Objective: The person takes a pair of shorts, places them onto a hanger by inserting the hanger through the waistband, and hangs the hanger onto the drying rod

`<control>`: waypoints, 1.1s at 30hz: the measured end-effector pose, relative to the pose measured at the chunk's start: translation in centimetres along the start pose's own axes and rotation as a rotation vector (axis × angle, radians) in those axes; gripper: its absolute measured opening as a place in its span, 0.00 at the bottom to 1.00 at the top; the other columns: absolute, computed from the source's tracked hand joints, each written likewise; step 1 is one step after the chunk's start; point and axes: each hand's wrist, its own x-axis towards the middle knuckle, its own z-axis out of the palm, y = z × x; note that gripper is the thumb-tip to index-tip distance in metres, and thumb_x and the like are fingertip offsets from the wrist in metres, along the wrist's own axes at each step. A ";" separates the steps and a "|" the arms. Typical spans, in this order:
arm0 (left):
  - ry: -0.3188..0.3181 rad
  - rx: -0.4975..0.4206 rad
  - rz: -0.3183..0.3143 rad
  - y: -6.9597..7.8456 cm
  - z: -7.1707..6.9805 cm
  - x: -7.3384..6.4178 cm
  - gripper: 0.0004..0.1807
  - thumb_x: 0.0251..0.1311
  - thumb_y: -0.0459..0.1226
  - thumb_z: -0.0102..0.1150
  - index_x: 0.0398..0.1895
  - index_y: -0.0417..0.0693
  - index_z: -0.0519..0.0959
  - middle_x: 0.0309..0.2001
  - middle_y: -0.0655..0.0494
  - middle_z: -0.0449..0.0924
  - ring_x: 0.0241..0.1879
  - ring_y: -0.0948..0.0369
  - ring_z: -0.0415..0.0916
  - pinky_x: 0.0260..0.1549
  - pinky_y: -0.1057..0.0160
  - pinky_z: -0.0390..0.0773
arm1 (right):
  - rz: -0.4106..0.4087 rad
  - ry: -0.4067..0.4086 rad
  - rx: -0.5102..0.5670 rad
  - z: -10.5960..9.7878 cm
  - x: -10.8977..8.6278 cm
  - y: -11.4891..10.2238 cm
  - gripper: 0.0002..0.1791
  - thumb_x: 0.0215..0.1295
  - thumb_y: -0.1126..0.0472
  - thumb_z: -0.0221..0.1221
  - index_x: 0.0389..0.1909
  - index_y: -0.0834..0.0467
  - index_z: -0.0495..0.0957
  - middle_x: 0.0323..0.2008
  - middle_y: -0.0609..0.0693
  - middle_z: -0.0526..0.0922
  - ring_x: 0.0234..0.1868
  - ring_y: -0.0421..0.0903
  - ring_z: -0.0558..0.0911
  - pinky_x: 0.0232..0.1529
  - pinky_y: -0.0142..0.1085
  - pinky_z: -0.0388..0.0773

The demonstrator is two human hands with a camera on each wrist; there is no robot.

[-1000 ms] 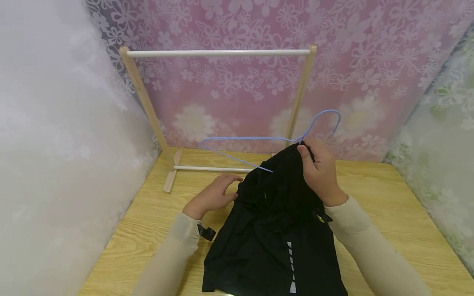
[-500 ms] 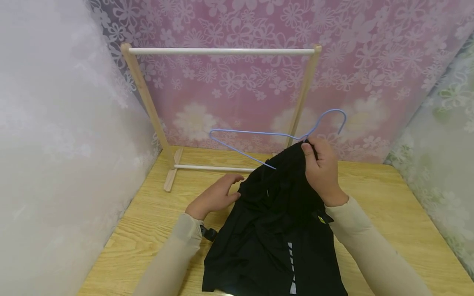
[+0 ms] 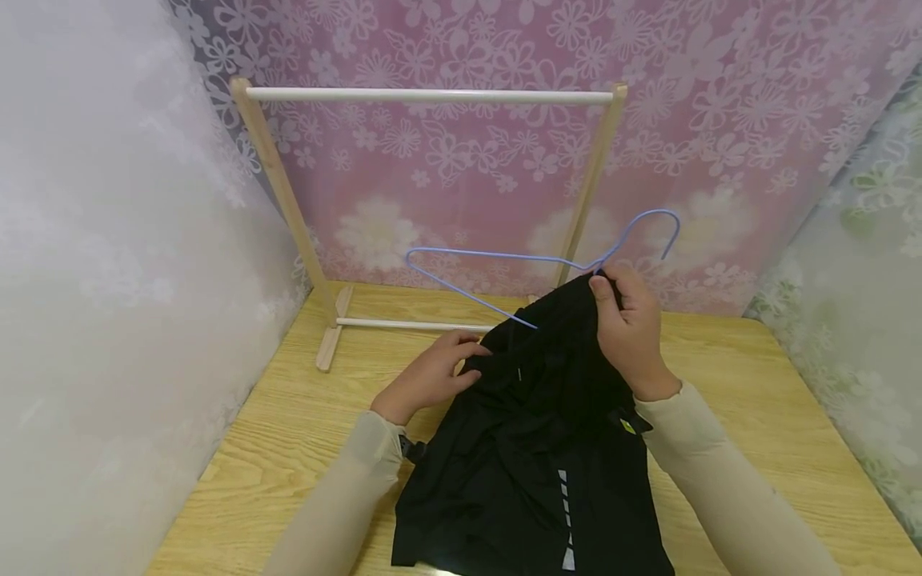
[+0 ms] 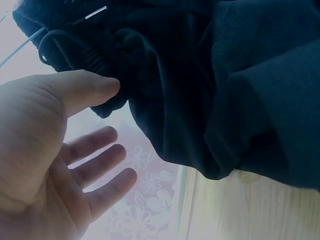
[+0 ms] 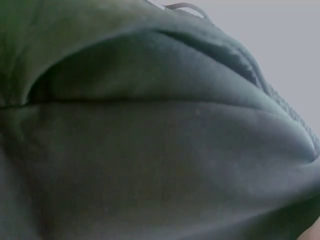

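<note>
Black shorts (image 3: pixel 519 448) with a drawstring waistband and a grey broken stripe are held up at the waist over the table, their lower part spread toward the front. My right hand (image 3: pixel 631 328) grips the waistband corner together with the neck of a blue wire hanger (image 3: pixel 497 256). The hanger's hook points up and right; one arm sticks out leftward, and the rest is hidden in the shorts. At the waistband's left side is my left hand (image 3: pixel 435 374), thumb and fingers spread apart. In the left wrist view its thumb overlaps the cloth (image 4: pixel 170 90) while three fingers extend freely.
Behind the shorts stands a wooden rack with a white top rail (image 3: pixel 432 95) and a lower white bar (image 3: pixel 403 324). The wood-grain table (image 3: pixel 274 448) meets a pink floral curtain (image 3: pixel 461 200) at the back. Pale walls or sheets flank both sides.
My left hand has moved right and slightly up, its fingers now overlapping the waistband. My right hand has shifted slightly right with the hanger, whose left arm has risen.
</note>
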 end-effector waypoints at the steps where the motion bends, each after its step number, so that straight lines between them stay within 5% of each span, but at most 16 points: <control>1: -0.005 -0.003 -0.002 0.1 0.0 0.0 0.19 0.76 0.41 0.59 0.66 0.54 0.77 0.74 0.48 0.65 0.74 0.51 0.63 0.70 0.49 0.68 | -0.002 0.000 0.008 0.0 0.0 -0.2 0.04 0.72 0.79 0.54 0.38 0.78 0.77 0.29 0.64 0.74 0.33 0.37 0.68 0.39 0.27 0.63; 15: 0.001 0.013 -0.083 0.7 0.3 0.5 0.18 0.72 0.51 0.62 0.56 0.53 0.83 0.57 0.57 0.82 0.60 0.53 0.78 0.61 0.54 0.76 | 0.018 0.007 0.035 -0.5 0.2 -0.5 0.06 0.73 0.77 0.55 0.35 0.76 0.76 0.26 0.61 0.71 0.31 0.38 0.67 0.38 0.28 0.62; 24: 0.090 0.011 -0.111 0.2 -0.5 -0.4 0.16 0.71 0.50 0.63 0.53 0.53 0.85 0.53 0.58 0.85 0.55 0.53 0.81 0.56 0.52 0.79 | 0.029 0.016 0.073 -0.8 0.0 0.6 0.04 0.69 0.80 0.56 0.36 0.78 0.78 0.29 0.61 0.75 0.35 0.34 0.71 0.43 0.26 0.68; 33: 0.276 -0.006 -0.094 -0.5 -2.2 -2.8 0.15 0.71 0.49 0.62 0.53 0.52 0.85 0.49 0.60 0.84 0.47 0.58 0.81 0.49 0.55 0.82 | 0.009 0.008 0.060 -2.0 -1.2 3.7 0.05 0.63 0.81 0.59 0.36 0.74 0.83 0.31 0.61 0.82 0.37 0.30 0.77 0.47 0.24 0.73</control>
